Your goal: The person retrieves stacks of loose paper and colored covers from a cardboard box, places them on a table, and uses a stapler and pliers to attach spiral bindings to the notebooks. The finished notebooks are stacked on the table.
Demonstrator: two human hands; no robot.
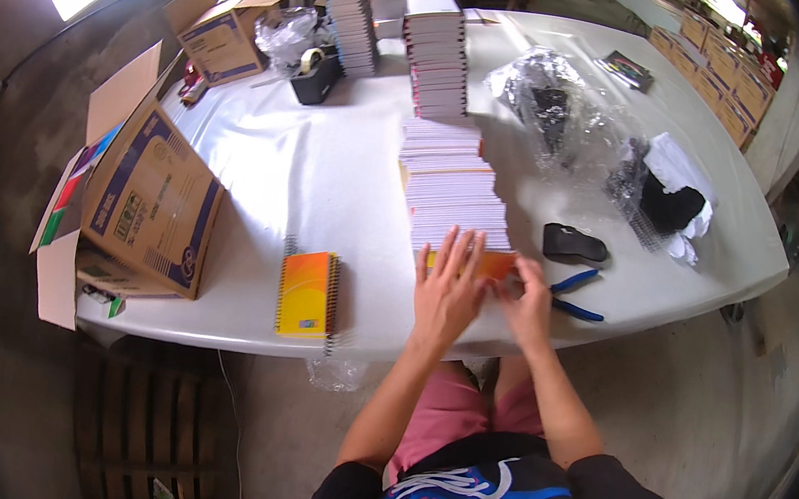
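My left hand [449,295] lies with its fingers stretched out over the near end of a long row of notebooks or page blocks [453,181], page edges facing up. Just to its right, my right hand [527,310] has its fingers bent and closed at the right side of an orange-covered notebook [495,264], the nearest of the row. Its fingertips are slightly blurred. Farther left lies a yellow and orange spiral notebook [307,288], with loose wire coils [328,341] by its lower corner. Blue-handled pliers [576,311] rest right of my right hand.
A black pouch-like object [575,243] sits beyond the pliers. Clear plastic wrap [548,98] and black and white cloth [670,198] lie at right. Tall notebook stacks [435,54] stand behind, near a tape dispenser [316,78]. An open carton [151,204] occupies the left; a person sits opposite.
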